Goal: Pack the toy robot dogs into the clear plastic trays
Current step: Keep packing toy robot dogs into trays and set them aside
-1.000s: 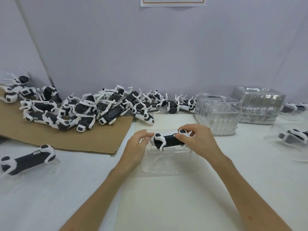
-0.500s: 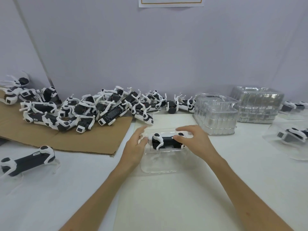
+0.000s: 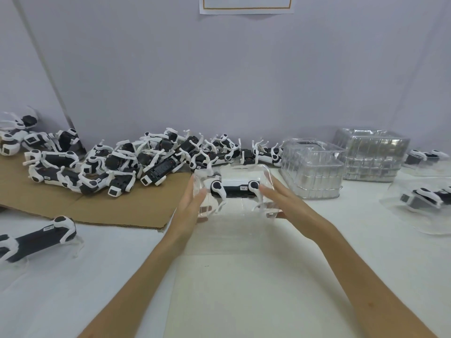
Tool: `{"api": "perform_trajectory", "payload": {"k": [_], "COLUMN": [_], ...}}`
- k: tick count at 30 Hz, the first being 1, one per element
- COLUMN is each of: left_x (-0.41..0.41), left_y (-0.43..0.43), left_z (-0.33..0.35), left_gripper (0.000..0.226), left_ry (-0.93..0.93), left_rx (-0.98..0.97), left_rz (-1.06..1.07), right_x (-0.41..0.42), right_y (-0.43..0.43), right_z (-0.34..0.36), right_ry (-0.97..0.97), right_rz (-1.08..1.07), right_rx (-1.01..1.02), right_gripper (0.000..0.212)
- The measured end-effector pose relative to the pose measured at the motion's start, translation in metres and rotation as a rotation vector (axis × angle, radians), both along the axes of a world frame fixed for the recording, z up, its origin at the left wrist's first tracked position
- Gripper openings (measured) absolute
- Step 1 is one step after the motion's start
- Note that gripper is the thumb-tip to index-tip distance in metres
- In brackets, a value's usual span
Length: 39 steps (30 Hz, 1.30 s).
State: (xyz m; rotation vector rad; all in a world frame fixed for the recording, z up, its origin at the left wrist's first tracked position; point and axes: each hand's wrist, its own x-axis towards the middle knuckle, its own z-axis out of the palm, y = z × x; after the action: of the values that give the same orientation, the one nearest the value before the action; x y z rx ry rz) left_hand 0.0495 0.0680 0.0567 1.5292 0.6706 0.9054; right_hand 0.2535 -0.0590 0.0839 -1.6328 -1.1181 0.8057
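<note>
A: In the head view, where is the task's thing found?

B: One toy robot dog (image 3: 233, 189) is seen at the centre of the frame, laid on its side inside a clear plastic tray (image 3: 244, 170). Its black body runs across and its white legs point toward the lower edge.

A: How is the tray held?

B: It is taken at both ends, the left hand (image 3: 189, 207) against its left side and the right hand (image 3: 289, 207) against its right. On each hand the fingers (image 3: 188, 191) are kept nearly straight and laid over the plastic. A thumb seems to be tucked beneath, so the edge is pinched rather than wrapped. Whether the dog itself is touched cannot be told through the clear shell.

A: Why such a hold?

B: A thin shell is probably best steadied from two sides. It looks tipped up from the bench (image 3: 244, 276) toward the camera, likely so that the seating of the legs can be checked.

A: And what lies around it?

B: A pile of loose dogs (image 3: 136, 164) is heaped left of centre, partly on a cardboard sheet (image 3: 122, 208). Stacks of empty trays (image 3: 313, 169) are kept right of centre, both within reach. Much is judged left to be packed.
</note>
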Motion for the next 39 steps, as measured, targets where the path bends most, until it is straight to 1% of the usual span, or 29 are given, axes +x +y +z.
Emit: {"api": "perform_trajectory", "payload": {"k": [1,3,5,6,8,10,13,16,18,21,22,24,25,28,30,31,34,35,39], "left_x": [-0.001,-0.001,0.001,0.001,0.003,0.003,0.003,0.003,0.003,0.003,0.002,0.002,0.001,0.000,0.001,0.001,0.000,0.001,0.004], "left_y": [-0.001,-0.004,-0.006,-0.006,-0.005,-0.004,-0.002,-0.001,-0.001,-0.001,-0.002,-0.001,-0.001,-0.003,-0.004,-0.005,-0.006,-0.006,-0.007], "left_z": [0.001,0.000,-0.001,-0.002,-0.003,-0.005,-0.006,-0.008,-0.009,-0.006,-0.006,-0.005,-0.004,-0.002,-0.002,-0.002,-0.001,-0.001,-0.003], "left_gripper": [0.061,0.076,0.091,0.093,0.088,0.086,0.084,0.084,0.089,0.099,0.098,0.084,0.077,0.065,0.059,0.061,0.082,0.086,0.089], "left_ry": [0.001,0.005,0.011,0.009,0.002,0.002,-0.013,-0.011,0.004,0.023,0.035,0.058,0.058,0.025,0.029,0.033,0.026,0.027,0.046], "left_rx": [0.018,0.073,0.105,0.110,0.153,0.217,0.242,0.244,0.202,0.009,-0.051,-0.113,-0.127,-0.157,-0.134,-0.112,-0.015,0.014,0.024], "left_rz": [-0.034,-0.056,-0.035,-0.024,0.001,0.020,0.044,0.094,0.113,0.100,0.082,0.038,0.023,0.039,0.063,0.076,0.126,0.142,0.179], "right_x": [0.001,0.001,0.002,0.002,0.003,0.002,-0.003,-0.004,-0.003,-0.003,-0.004,-0.005,-0.006,-0.005,-0.003,-0.003,-0.005,-0.006,-0.007], "right_y": [0.000,0.002,0.003,0.004,0.007,0.010,0.011,0.010,0.009,0.008,0.009,0.010,0.011,0.011,0.011,0.010,0.006,0.006,0.009], "right_z": [0.000,0.001,0.002,0.001,-0.003,-0.008,-0.012,-0.012,-0.010,-0.008,-0.008,-0.009,-0.009,-0.009,-0.009,-0.009,-0.006,-0.005,-0.007], "right_ry": [-0.018,-0.039,-0.049,-0.060,-0.082,-0.090,-0.120,-0.158,-0.182,-0.200,-0.191,-0.163,-0.154,-0.120,-0.095,-0.089,-0.099,-0.106,-0.134], "right_rz": [0.025,0.016,-0.013,-0.033,-0.095,-0.138,-0.119,-0.127,-0.127,-0.114,-0.107,-0.090,-0.088,-0.095,-0.088,-0.090,-0.132,-0.151,-0.213], "right_rx": [0.030,0.094,0.139,0.151,0.176,0.216,0.255,0.267,0.273,0.259,0.249,0.236,0.234,0.234,0.243,0.247,0.266,0.271,0.246], "right_gripper": [0.062,0.061,0.070,0.076,0.078,0.069,0.060,0.067,0.070,0.068,0.066,0.063,0.065,0.076,0.071,0.067,0.063,0.062,0.059]}}
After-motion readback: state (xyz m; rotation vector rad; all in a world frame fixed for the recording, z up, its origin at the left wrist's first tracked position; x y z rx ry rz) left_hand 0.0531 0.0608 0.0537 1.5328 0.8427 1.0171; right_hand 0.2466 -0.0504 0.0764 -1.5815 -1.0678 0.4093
